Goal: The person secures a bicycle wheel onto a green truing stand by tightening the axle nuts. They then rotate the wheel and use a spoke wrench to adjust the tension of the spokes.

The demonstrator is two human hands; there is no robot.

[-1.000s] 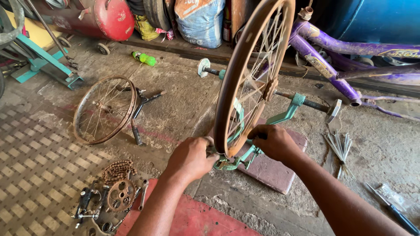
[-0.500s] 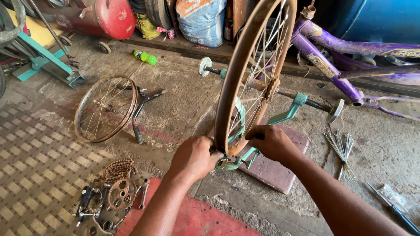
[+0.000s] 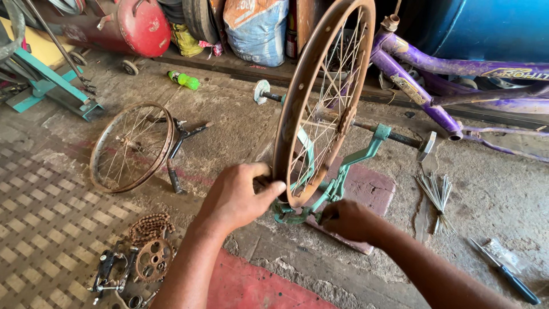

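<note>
Rusty wheel rim (image 3: 320, 91): upright in teal truing stand (image 3: 349, 171), centre of floor.
Left hand (image 3: 240, 194): fingers clamped on rim's near lower edge.
Right hand (image 3: 349, 220): fingers closed at stand base.
Second wheel (image 3: 131, 146): flat, left.
Loose spokes (image 3: 437, 191): right.

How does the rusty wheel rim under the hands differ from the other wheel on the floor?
The rusty wheel rim stands upright in the green truing stand; the other wheel lies tilted on the ground to its left. The rusty rim is brown, the other grey metal. The left hand touches the rusty rim; no hand touches the other wheel. Both are spoked and have no tyre.
</note>
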